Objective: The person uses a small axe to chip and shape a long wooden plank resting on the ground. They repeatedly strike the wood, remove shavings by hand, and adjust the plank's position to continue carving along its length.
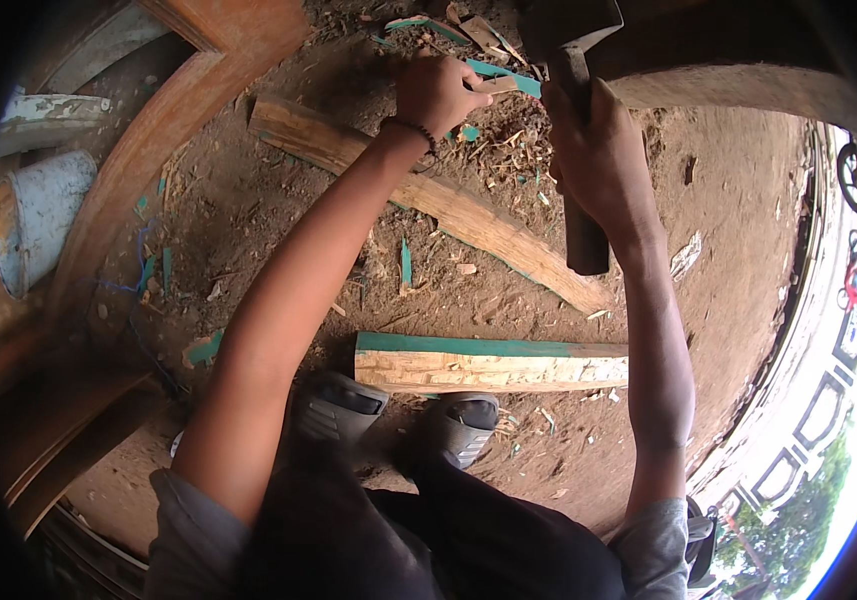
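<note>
while a pale wood sliver point(496, 86) is pinched in the left hand point(435, 97) and a dark-bladed tool point(572, 72) gripped in the right hand point(603, 160), the green-topped, pale-faced timber beam point(483, 368) below the fingers seems only partly stripped.

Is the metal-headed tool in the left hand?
No, the right hand grips the metal-headed tool, while the left hand holds a small wood piece.

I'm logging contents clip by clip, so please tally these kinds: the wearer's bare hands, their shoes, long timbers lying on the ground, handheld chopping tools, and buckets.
Bare hands: 2 (left hand, right hand)
Shoes: 2 (left shoe, right shoe)
Long timbers: 2 (diagonal timber, nearer timber)
Chopping tools: 1 (hatchet)
Buckets: 1 (pale bucket)
Total: 8
</note>
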A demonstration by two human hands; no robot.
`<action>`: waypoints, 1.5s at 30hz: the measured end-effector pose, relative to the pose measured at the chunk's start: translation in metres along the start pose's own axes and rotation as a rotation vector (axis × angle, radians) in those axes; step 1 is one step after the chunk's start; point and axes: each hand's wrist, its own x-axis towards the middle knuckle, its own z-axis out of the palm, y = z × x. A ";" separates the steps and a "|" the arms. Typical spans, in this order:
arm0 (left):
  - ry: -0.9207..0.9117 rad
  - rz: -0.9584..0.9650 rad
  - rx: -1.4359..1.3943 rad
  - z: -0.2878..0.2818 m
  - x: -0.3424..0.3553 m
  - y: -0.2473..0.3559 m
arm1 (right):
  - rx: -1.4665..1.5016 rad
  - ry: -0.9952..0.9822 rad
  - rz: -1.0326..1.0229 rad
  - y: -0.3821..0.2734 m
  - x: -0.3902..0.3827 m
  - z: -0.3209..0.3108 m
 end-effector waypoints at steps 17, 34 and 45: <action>-0.041 -0.071 -0.096 -0.002 0.000 0.003 | -0.049 -0.062 -0.039 0.003 0.000 0.011; -0.126 -0.125 -0.283 -0.036 -0.006 0.027 | 0.572 -0.261 0.682 0.015 -0.143 -0.048; -0.466 -0.533 -1.485 -0.139 -0.102 0.084 | 0.974 -0.399 0.945 0.042 -0.299 0.012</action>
